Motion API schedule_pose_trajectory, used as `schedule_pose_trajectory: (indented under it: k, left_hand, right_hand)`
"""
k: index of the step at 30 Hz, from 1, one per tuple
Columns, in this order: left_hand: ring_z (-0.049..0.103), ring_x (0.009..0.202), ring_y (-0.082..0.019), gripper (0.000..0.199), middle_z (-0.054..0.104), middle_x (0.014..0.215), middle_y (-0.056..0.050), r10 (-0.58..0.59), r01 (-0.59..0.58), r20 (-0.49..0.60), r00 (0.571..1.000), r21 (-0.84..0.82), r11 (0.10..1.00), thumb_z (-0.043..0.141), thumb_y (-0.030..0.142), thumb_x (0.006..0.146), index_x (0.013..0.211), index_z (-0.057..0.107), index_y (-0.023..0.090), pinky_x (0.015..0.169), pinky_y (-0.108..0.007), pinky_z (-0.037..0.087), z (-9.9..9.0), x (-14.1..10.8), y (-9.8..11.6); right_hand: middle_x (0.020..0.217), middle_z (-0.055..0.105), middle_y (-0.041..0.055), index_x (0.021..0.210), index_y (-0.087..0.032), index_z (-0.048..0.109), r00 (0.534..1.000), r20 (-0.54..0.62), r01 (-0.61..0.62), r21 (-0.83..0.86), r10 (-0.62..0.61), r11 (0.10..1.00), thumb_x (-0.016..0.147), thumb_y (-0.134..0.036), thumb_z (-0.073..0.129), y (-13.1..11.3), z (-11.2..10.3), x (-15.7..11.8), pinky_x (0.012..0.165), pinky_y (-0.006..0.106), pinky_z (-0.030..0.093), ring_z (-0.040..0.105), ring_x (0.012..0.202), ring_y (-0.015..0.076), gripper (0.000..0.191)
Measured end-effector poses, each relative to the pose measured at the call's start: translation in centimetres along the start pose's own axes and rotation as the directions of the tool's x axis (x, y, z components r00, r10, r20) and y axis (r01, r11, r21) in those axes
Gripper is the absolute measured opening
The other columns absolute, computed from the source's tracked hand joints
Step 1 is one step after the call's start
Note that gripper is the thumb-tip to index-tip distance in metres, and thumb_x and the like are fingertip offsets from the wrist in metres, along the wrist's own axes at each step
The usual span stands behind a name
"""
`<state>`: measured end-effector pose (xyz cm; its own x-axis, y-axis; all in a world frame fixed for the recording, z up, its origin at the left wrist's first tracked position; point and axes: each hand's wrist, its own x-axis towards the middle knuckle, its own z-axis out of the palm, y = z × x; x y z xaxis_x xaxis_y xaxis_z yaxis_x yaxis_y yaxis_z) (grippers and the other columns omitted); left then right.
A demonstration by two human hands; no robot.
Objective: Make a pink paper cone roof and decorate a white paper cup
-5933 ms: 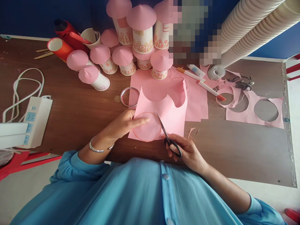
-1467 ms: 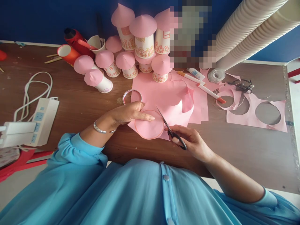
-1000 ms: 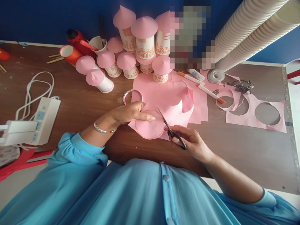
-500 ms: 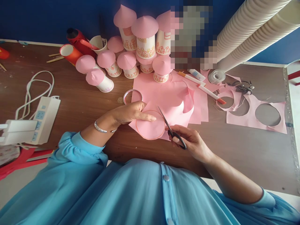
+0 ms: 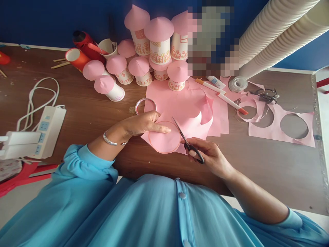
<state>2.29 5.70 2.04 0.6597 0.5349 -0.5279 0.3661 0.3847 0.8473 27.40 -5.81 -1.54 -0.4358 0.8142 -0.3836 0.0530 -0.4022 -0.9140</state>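
Observation:
My left hand (image 5: 150,124) pinches a sheet of pink paper (image 5: 164,142) between the thumb on top and fingers hidden beneath. An orange circle is drawn on that paper. In my right hand (image 5: 208,154) is a pair of scissors (image 5: 191,149) with black handles, its blades lying along the right side of the drawn circle and pointing away from me. Beyond my hands lie more pink sheets (image 5: 167,94), one with a curled, cut edge. A tape ring (image 5: 146,100) rests just past my left hand.
White cups with pink cone tops (image 5: 159,31) stand at the back. Markers (image 5: 232,103), a clear tape roll (image 5: 238,84) and pink offcuts (image 5: 275,132) lie to the right. A white power strip (image 5: 48,132) with cables is at the left. Ribbed white tubes (image 5: 275,31) lean back right.

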Motion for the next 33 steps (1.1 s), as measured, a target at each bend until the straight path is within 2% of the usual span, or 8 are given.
schedule_pose_trajectory:
  k: [5,12,16,18,22,26,29,33]
  left_hand:
    - [0.023,0.049,-0.004,0.058,0.029,0.053,0.007,0.006,-0.007,0.017,1.0,0.027,1.0,0.085,0.039,0.075,0.051,0.035,0.021,0.043,-0.024,0.014,-0.2,0.0,0.0]
    - [0.019,0.05,-0.004,0.06,0.027,0.053,0.007,0.031,-0.033,0.028,0.999,0.067,0.997,0.084,0.044,0.075,0.052,0.034,0.021,0.043,-0.024,0.014,-0.4,0.0,-0.2]
    - [0.022,0.049,-0.005,0.062,0.029,0.05,0.006,0.035,-0.03,-0.048,0.998,0.095,0.995,0.089,0.044,0.068,0.049,0.035,0.02,0.044,-0.023,0.016,-0.5,0.0,-0.4]
    - [0.03,0.049,-0.006,0.055,0.036,0.05,0.004,0.018,-0.013,-0.061,0.998,0.081,0.997,0.091,0.042,0.064,0.049,0.044,0.019,0.045,-0.023,0.021,-0.6,-0.1,-0.5]
    - [0.05,0.054,-0.012,0.035,0.057,0.059,-0.001,0.01,-0.01,-0.076,0.997,0.001,1.0,0.093,0.037,0.059,0.057,0.065,0.016,0.051,-0.026,0.04,-0.6,-0.3,-0.9]
    - [0.059,0.064,-0.015,0.026,0.068,0.072,-0.003,0.041,-0.058,-0.151,0.988,-0.111,0.992,0.087,0.039,0.067,0.074,0.076,0.017,0.059,-0.027,0.05,-0.4,-1.0,-2.2]
    - [0.054,0.058,-0.012,0.027,0.062,0.066,-0.002,0.054,-0.084,-0.201,0.978,-0.143,0.986,0.082,0.042,0.074,0.075,0.073,0.017,0.052,-0.023,0.045,0.1,-1.6,-3.4]
    - [0.046,0.049,-0.009,0.034,0.052,0.057,0.002,0.051,-0.111,-0.295,0.954,-0.188,0.976,0.084,0.046,0.073,0.069,0.067,0.017,0.044,-0.021,0.04,0.9,-2.2,-4.4]
  right_hand:
    - [0.079,0.057,0.0009,0.113,-0.018,0.07,1.0,0.01,-0.008,-0.024,0.009,1.0,0.097,-0.049,0.066,0.0,-0.1,0.0,0.058,0.027,0.046,0.051,0.065,0.0123,0.036]
    - [0.079,0.056,0.0003,0.108,-0.017,0.071,1.0,0.008,-0.013,0.018,0.013,1.0,0.096,-0.047,0.067,-0.2,0.0,0.0,0.056,0.025,0.045,0.051,0.064,0.0105,0.032]
    - [0.077,0.055,-0.0008,0.106,-0.018,0.071,1.0,0.003,-0.007,0.048,0.006,0.999,0.097,-0.046,0.067,0.0,0.1,0.0,0.055,0.024,0.044,0.049,0.062,0.0094,0.03]
    - [0.077,0.056,-0.0009,0.106,-0.018,0.07,1.0,0.008,-0.007,0.049,0.006,0.999,0.097,-0.045,0.066,0.1,0.1,0.0,0.055,0.024,0.044,0.049,0.062,0.009,0.028]
    - [0.079,0.057,-0.0004,0.106,-0.018,0.071,1.0,0.0,-0.021,0.021,0.021,1.0,0.096,-0.042,0.068,0.1,0.0,0.0,0.055,0.024,0.043,0.051,0.062,0.0089,0.026]
    - [0.082,0.059,0.0003,0.104,-0.018,0.071,0.999,-0.022,-0.034,0.002,0.034,0.999,0.092,-0.042,0.072,-0.1,-0.1,-0.1,0.055,0.024,0.044,0.053,0.061,0.0086,0.027]
    - [0.084,0.06,0.001,0.103,-0.018,0.072,0.999,-0.03,-0.031,0.002,0.031,1.0,0.091,-0.044,0.072,-0.2,0.0,-0.1,0.055,0.024,0.045,0.054,0.061,0.0088,0.029]
    - [0.083,0.061,0.001,0.11,-0.018,0.072,0.999,-0.037,-0.03,0.004,0.03,1.0,0.09,-0.047,0.074,-0.1,0.1,0.0,0.054,0.025,0.046,0.054,0.06,0.0096,0.036]
